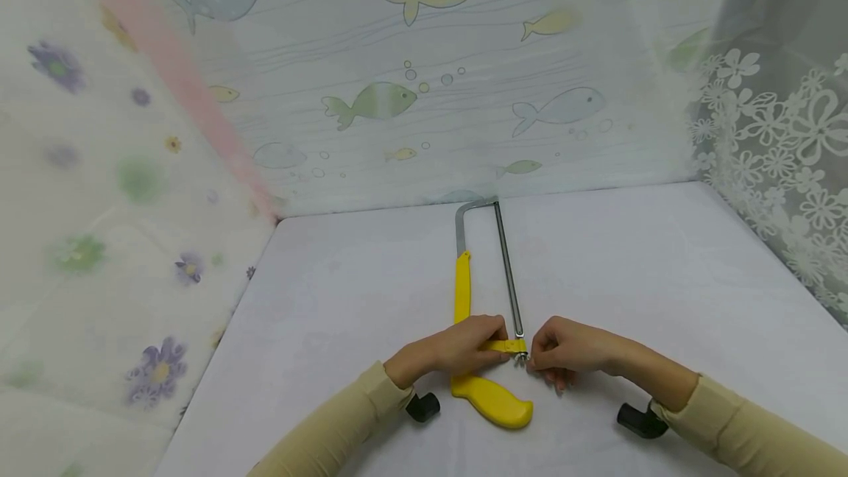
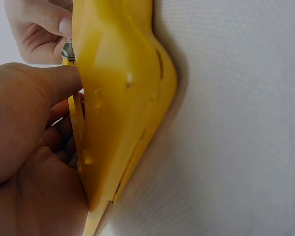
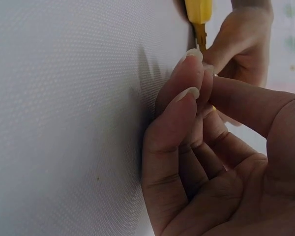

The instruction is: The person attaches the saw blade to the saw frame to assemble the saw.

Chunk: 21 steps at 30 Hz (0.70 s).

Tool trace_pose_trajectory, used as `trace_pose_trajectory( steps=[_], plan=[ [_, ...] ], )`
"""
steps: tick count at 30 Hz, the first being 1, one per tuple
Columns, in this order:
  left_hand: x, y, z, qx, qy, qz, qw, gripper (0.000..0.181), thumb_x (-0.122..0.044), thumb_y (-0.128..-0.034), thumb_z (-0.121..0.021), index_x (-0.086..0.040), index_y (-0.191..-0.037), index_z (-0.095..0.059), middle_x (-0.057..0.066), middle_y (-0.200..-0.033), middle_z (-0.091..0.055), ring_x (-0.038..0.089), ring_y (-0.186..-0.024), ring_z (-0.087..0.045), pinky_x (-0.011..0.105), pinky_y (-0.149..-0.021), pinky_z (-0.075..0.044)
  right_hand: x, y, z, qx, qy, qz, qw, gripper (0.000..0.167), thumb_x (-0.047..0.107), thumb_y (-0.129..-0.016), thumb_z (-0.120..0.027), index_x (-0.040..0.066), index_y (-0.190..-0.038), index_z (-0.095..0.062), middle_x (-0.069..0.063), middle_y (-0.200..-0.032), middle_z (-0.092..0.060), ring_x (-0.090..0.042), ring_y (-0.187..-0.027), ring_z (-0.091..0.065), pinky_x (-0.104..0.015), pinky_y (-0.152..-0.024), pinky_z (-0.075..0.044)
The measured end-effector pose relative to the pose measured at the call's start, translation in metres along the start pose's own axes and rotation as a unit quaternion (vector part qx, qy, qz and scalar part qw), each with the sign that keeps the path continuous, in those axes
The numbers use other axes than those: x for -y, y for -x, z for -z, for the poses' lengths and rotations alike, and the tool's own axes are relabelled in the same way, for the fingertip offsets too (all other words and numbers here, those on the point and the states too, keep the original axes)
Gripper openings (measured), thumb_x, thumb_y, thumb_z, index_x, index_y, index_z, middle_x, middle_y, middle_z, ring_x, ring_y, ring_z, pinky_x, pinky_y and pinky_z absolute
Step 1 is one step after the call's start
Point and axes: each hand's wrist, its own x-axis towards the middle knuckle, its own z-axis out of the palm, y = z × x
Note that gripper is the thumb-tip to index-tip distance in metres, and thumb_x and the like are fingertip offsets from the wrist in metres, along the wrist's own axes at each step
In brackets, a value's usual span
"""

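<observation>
A hacksaw (image 1: 462,289) with a yellow frame and a grey front bow lies on the white table. Its handle (image 1: 497,403) points toward me and its blade (image 1: 508,271) runs along the right side. My left hand (image 1: 467,344) grips the yellow frame, thumb and fingers around the short arm that holds the blade's near end. At the end of that arm sits a metal wing nut (image 2: 68,51). My right hand (image 1: 573,348) has curled fingers at the wing nut, thumb and fingertips pinching its edge. In the right wrist view those fingers hide the nut.
The white-covered table (image 1: 358,278) extends around the saw. A fish-patterned curtain (image 1: 397,146) hangs behind it, a flowered sheet (image 1: 119,241) on the left and a lace curtain (image 1: 782,131) on the right. Black wrist devices (image 1: 641,420) sit beneath both sleeves.
</observation>
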Motion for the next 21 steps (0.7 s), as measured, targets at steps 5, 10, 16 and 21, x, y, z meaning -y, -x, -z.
trace_pose_trajectory(
  steps=[5,10,16,21],
  plan=[
    [0.0006,0.0002,-0.0003,-0.001,0.002,0.0,1.0,0.013,-0.024,-0.1026,-0.065,-0.014,-0.106,-0.057,-0.01,-0.092,-0.056,0.005,-0.083,-0.049,0.017,-0.075,-0.042,0.0014,-0.0015,-0.0012,0.002,0.002,0.0,1.0,0.022,0.012,-0.097,-0.065,-0.003,-0.082,-0.069,-0.006,-0.065,-0.062,-0.015,-0.053,-0.06,-0.023,-0.049,-0.044],
    [0.0014,-0.0001,-0.0008,0.0,-0.001,-0.005,1.0,0.013,-0.024,-0.1032,-0.064,-0.014,-0.107,-0.058,-0.009,-0.094,-0.057,0.005,-0.083,-0.049,0.016,-0.075,-0.042,0.0038,-0.0039,-0.0034,0.004,0.007,-0.007,0.9999,0.021,0.012,-0.097,-0.067,-0.002,-0.081,-0.071,-0.009,-0.067,-0.066,-0.014,-0.053,-0.06,-0.022,-0.049,-0.044],
    [0.0028,0.0,-0.0013,0.002,-0.002,-0.008,1.0,0.012,-0.023,-0.1035,-0.063,-0.013,-0.108,-0.057,-0.008,-0.096,-0.058,0.004,-0.085,-0.05,0.016,-0.078,-0.043,0.0062,-0.0064,-0.0058,-0.006,0.002,-0.027,0.9996,0.034,0.025,-0.098,-0.069,-0.001,-0.077,-0.072,-0.009,-0.066,-0.068,-0.013,-0.051,-0.059,-0.023,-0.049,-0.044],
    [0.0031,-0.0008,-0.0014,0.002,-0.001,-0.006,1.0,0.013,-0.024,-0.1036,-0.063,-0.014,-0.108,-0.057,-0.009,-0.096,-0.058,0.004,-0.085,-0.051,0.016,-0.078,-0.044,0.0065,-0.0075,-0.007,-0.014,0.0,-0.036,0.9993,0.04,0.031,-0.1,-0.066,0.0,-0.077,-0.072,-0.009,-0.066,-0.068,-0.013,-0.05,-0.059,-0.023,-0.048,-0.044]
  ],
)
